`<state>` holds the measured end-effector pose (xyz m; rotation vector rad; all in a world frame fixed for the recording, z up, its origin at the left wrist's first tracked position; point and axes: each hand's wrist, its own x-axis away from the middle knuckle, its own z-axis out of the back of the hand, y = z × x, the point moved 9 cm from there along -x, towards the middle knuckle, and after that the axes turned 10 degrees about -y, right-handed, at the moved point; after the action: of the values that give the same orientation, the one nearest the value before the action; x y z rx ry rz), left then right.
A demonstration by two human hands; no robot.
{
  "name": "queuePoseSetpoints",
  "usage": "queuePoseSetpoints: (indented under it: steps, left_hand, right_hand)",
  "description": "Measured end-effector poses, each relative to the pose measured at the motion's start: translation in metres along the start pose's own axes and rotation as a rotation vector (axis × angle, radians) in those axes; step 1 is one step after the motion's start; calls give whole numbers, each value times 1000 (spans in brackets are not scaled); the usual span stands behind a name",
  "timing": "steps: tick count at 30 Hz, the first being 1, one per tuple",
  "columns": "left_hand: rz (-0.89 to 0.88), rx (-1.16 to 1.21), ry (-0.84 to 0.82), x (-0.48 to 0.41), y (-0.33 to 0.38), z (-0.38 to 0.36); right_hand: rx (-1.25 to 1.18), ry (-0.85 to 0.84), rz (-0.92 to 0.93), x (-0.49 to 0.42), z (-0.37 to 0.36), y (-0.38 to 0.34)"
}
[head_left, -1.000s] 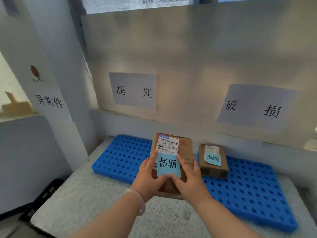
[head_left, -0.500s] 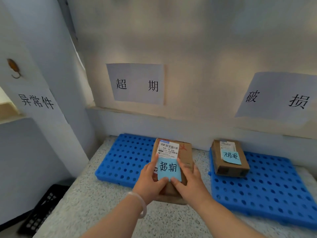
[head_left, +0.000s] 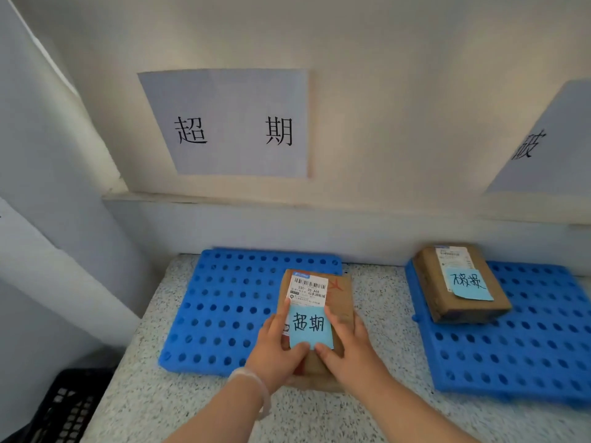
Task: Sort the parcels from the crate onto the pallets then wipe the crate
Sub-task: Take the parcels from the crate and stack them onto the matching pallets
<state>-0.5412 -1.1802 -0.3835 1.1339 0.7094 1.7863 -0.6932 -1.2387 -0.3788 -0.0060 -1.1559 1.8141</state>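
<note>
A brown cardboard parcel with a white barcode label and a blue handwritten note is held over the right edge of the left blue pallet. My left hand grips its left side with the thumb on the note. My right hand grips its right side, thumb on the note too. A second brown parcel, also with a blue note, lies on the back left corner of the right blue pallet. The black crate shows at the bottom left, below the counter.
The pallets lie on a speckled stone counter against a wall. A white paper sign hangs above the left pallet; another sign hangs above the right one. A white pillar closes the left side.
The view has moved closer and to the left. The parcel in both hands has come over the left pallet's right edge, nearer the surface.
</note>
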Motion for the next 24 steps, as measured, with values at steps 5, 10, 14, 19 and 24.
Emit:
queuePoseSetpoints:
  steps: [5, 10, 14, 19, 24]
  left_hand:
    - [-7, -7, -29, -35, -8, 4]
    - [-49, -21, -24, -80, 6, 13]
    - [-69, -22, -38, -116, 20, 22]
    - [-83, -66, -50, -138, 25, 25]
    - [-75, -66, -33, -136, 25, 25]
  right_hand:
    - [27, 20, 21, -33, 3, 1]
    - [-22, 34, 39, -73, 31, -1]
    - [-58, 55, 63, -105, 55, -6]
    - [-63, 65, 73, -125, 63, -2]
    - [-48, 46, 51, -127, 62, 1]
